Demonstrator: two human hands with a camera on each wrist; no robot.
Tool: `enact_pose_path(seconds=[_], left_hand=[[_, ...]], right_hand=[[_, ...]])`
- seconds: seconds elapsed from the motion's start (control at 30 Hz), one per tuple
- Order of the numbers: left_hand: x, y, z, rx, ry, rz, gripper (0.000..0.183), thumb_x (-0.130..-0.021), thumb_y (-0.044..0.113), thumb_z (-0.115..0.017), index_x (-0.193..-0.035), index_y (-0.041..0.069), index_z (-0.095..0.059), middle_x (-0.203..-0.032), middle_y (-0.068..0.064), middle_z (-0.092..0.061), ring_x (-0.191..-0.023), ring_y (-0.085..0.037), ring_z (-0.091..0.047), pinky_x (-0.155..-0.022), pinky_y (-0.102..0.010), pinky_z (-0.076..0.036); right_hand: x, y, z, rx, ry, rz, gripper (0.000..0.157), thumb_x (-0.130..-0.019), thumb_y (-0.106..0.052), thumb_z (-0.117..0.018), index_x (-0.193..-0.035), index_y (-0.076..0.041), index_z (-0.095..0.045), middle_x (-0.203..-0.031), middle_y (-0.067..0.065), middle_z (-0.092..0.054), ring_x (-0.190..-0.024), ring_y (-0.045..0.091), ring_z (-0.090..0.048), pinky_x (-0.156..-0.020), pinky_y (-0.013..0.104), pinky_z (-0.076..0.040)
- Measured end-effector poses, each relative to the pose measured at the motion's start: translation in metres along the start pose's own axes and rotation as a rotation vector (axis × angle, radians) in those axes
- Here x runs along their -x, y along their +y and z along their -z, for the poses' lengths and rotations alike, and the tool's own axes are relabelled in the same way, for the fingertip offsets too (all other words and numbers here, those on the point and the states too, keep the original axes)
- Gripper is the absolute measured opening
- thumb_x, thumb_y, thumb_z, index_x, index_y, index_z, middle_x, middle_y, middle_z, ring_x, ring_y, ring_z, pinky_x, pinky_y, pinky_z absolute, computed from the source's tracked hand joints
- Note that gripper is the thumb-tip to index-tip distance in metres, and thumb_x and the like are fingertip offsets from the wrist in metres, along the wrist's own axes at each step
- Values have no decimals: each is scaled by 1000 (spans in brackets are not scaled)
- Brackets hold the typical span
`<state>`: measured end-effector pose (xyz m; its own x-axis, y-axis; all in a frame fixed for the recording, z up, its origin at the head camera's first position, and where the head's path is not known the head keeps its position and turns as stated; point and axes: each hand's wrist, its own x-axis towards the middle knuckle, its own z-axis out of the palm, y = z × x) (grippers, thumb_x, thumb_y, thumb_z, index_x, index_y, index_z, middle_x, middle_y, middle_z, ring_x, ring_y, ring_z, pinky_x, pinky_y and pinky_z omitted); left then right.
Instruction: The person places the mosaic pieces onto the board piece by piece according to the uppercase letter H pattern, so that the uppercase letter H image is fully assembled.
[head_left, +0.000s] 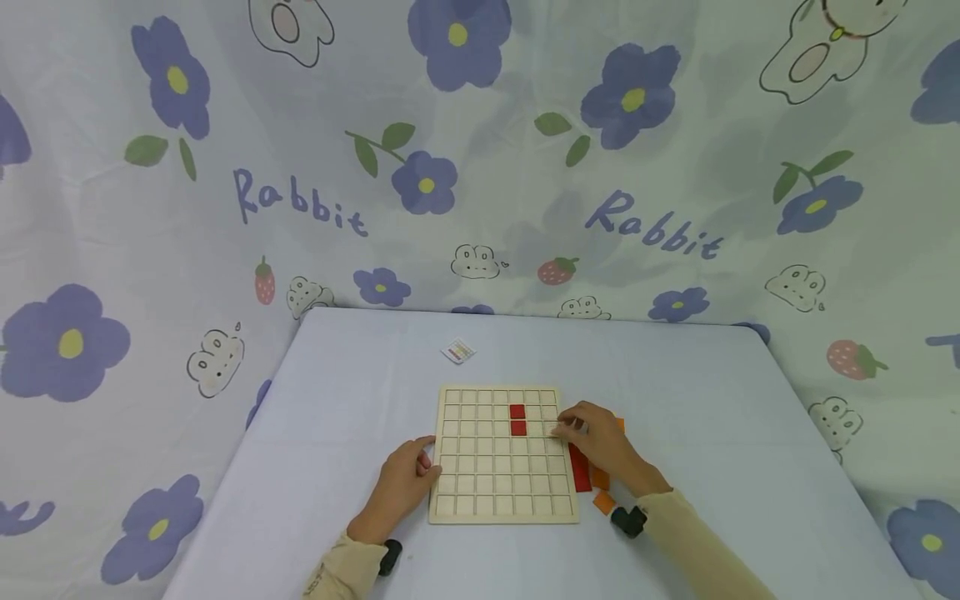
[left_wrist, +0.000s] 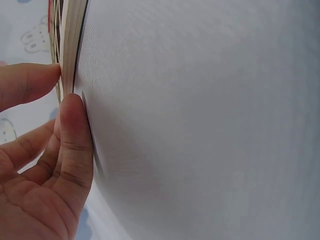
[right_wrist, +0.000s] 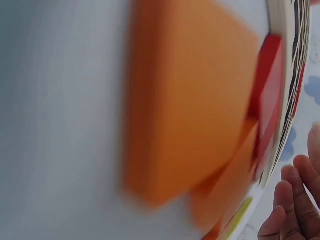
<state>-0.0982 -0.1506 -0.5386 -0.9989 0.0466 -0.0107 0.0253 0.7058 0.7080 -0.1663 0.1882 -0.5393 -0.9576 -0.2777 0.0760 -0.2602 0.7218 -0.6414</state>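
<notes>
A pale wooden grid board (head_left: 483, 487) lies flat, with two red square tiles (head_left: 518, 427) in adjoining cells of one column near its upper right. My left hand (head_left: 401, 479) is at the board's left edge, thumb and a fingertip touching its side; the left wrist view shows the fingers (left_wrist: 75, 145) against the rim. Over the right edge hovers my right hand (head_left: 600, 437), fingertips above the outer column, nothing visible between them. Beside that edge, partly under this hand, lie a long red piece (head_left: 580, 471) and several orange pieces (head_left: 600, 477).
A small orange square (head_left: 604, 502) lies by the board's lower right corner, near the right wrist's black camera (head_left: 628, 522). A yellow-green piece (right_wrist: 240, 217) shows past the orange ones in the right wrist view. Behind the board lies a small printed card (head_left: 458, 351). A patterned curtain surrounds the table.
</notes>
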Motion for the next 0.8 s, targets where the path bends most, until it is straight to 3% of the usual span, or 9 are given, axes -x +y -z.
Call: enact_pose_path(seconds=[0.2, 0.47, 0.8], left_hand=[[0, -2, -1, 1, -16, 18, 46, -86, 3, -74, -130, -5, -61, -83, -1, -56, -71, -5, -45, -63, -18, -39], [0, -2, -1, 13, -19, 16, 46, -86, 3, -74, -130, -4, -62, -83, -1, -56, -71, -5, -45, -62, -19, -39], [-1, -5, 2, 30, -27, 27, 45, -86, 3, -74, -129, -2, -63, -85, -1, -59, -72, -5, -47, -62, -19, -40]], right_hand=[[8, 11, 5, 7, -30, -94, 24, -83, -28, -83, -103, -19, -75, -90, -10, -65, -87, 10, -56, -74, 23, -50], [16, 14, 12, 34, -42, -34, 31, -78, -27, -86, -105, -16, -75, -92, -9, -67, -86, 10, -57, -74, 21, -51], [19, 20, 16, 71, -68, -34, 28, -79, -25, -85, -104, -17, -75, -90, -10, -65, -84, 8, -55, -75, 21, -52]])
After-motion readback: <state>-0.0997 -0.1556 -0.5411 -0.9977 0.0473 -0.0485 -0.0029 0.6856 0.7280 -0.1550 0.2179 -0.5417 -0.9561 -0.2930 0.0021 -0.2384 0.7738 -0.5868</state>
